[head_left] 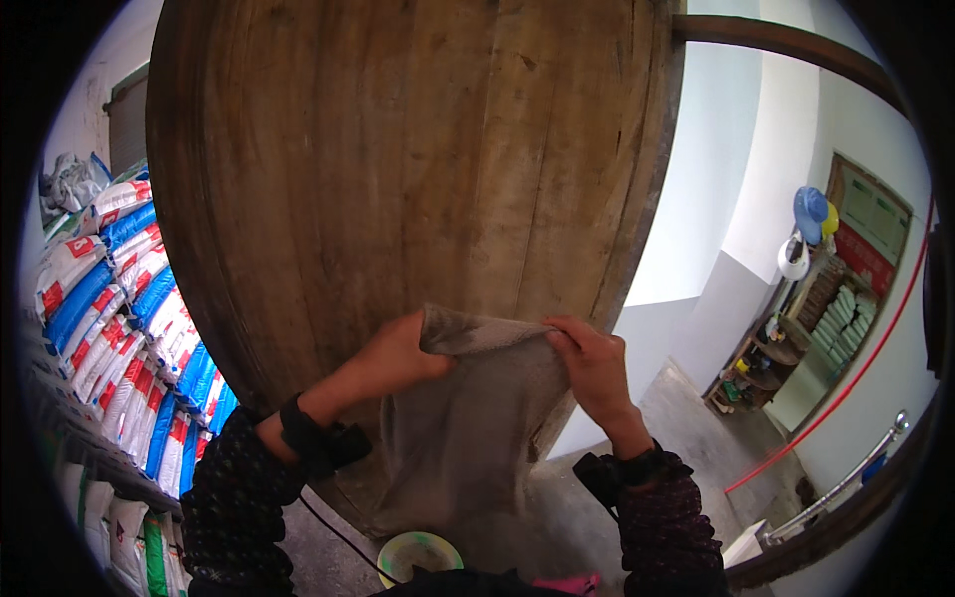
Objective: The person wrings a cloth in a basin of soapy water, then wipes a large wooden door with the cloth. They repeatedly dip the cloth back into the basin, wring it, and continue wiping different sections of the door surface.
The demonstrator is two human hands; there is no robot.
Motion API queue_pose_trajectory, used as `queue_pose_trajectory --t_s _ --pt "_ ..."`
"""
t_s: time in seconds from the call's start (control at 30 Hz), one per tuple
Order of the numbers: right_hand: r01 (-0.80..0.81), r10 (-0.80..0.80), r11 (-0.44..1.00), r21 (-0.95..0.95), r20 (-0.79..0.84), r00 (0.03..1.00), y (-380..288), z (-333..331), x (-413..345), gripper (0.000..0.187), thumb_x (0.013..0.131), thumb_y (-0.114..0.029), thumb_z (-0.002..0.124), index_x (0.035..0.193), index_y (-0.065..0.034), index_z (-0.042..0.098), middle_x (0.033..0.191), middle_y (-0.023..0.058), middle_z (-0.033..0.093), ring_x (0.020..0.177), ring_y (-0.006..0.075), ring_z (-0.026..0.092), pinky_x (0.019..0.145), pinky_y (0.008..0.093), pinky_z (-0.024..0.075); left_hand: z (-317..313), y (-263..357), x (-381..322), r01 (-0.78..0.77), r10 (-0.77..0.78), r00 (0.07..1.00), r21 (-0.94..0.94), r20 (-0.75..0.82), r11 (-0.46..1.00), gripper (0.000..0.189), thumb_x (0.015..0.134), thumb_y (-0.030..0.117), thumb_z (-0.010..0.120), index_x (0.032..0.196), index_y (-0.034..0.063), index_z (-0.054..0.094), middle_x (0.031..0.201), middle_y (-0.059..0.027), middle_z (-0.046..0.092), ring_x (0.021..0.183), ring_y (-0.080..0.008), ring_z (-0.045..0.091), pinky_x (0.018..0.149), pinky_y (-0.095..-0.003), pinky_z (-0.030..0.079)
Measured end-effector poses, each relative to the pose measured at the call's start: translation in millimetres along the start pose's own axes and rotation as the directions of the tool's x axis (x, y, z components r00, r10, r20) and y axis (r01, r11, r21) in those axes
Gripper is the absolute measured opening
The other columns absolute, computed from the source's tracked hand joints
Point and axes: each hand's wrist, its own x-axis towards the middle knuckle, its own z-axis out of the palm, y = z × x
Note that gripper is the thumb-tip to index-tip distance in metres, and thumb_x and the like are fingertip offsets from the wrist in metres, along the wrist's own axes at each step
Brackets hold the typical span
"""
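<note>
A grey-brown cloth [462, 418] hangs spread between my two hands, its top edge folded over. My left hand [406, 351] grips the upper left corner, thumb in front. The upper right corner is pinched in my right hand [593, 358] between thumb and fingers. Behind the cloth stands a large brown wooden panel [418, 164] made of vertical boards. The lower part of the cloth is blurred and hides the panel's bottom edge. Dark straps and bulky attachments circle both wrists.
Stacked white, red and blue sacks [127, 336] rise at left. A round basin [420, 556] with a yellow-green rim sits on the floor below. At right are a corner shelf [776, 343], a red hose or cord [835, 410], a metal rail [843, 485] and a wooden beam [776, 36].
</note>
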Motion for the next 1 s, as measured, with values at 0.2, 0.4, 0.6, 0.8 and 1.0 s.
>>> queue_pose_trajectory --t_s 0.2,0.4,0.6,0.8,1.0 --pt "-0.12 0.103 0.938 0.324 0.069 0.992 56.2 -12.2 34.1 0.021 0.089 -0.019 0.061 0.097 0.0003 0.065 0.072 0.006 0.064 0.068 0.0076 0.056 0.065 0.0242 0.0459 12.0 -13.0 36.4 0.158 -0.163 0.973 -0.045 -0.162 0.986 0.041 0.079 0.018 0.067 0.113 0.0023 0.052 0.097 -0.0097 0.061 0.092 -0.0171 0.057 0.08 -0.0325 0.046" --pt "-0.086 0.039 0.91 0.405 0.124 0.992 111.0 -31.3 76.1 0.022 0.088 -0.019 0.061 0.095 0.0013 0.064 0.07 0.0043 0.061 0.069 0.0077 0.055 0.064 0.0239 0.045 69.7 13.7 76.7 -0.014 0.073 0.937 0.169 -0.342 0.985 0.046 0.081 0.032 0.066 0.116 0.0089 0.049 0.096 -0.011 0.061 0.087 -0.022 0.06 0.075 -0.0346 0.047" --pt "-0.062 -0.02 0.916 0.397 0.199 0.98 145.6 -51.7 99.7 0.021 0.088 -0.018 0.062 0.094 0.0017 0.064 0.073 0.0058 0.063 0.07 0.0088 0.055 0.065 0.0257 0.0451 90.4 37.7 110.0 0.08 0.061 0.979 0.645 -0.194 0.76 0.041 0.078 0.038 0.061 0.107 0.0087 0.057 0.093 -0.0136 0.063 0.083 -0.035 0.061 0.07 -0.0409 0.048" --pt "0.274 -0.272 0.961 -0.026 0.067 0.96 170.5 -71.3 100.1 0.014 0.083 -0.014 0.064 0.09 -0.0027 0.065 0.073 0.0099 0.059 0.068 0.0239 0.059 0.063 0.0331 0.0471 92.2 20.4 127.7 -0.017 0.086 0.988 0.469 -0.127 0.883 0.033 0.085 0.03 0.049 0.104 0.0046 0.058 0.084 -0.0158 0.062 0.079 -0.0281 0.061 0.069 -0.0375 0.046" --pt "0.048 -0.037 0.985 -0.168 0.067 0.997 192.4 -80.7 89.9 0.013 0.083 -0.015 0.063 0.092 -0.0057 0.066 0.077 0.0096 0.061 0.07 0.0263 0.06 0.062 0.0335 0.0469 89.4 23.6 127.2 0.014 -0.006 0.982 0.04 -0.189 0.999 0.033 0.09 0.023 0.043 0.103 -0.0033 0.057 0.08 -0.0074 0.06 0.077 -0.014 0.052 0.073 -0.0299 0.042"
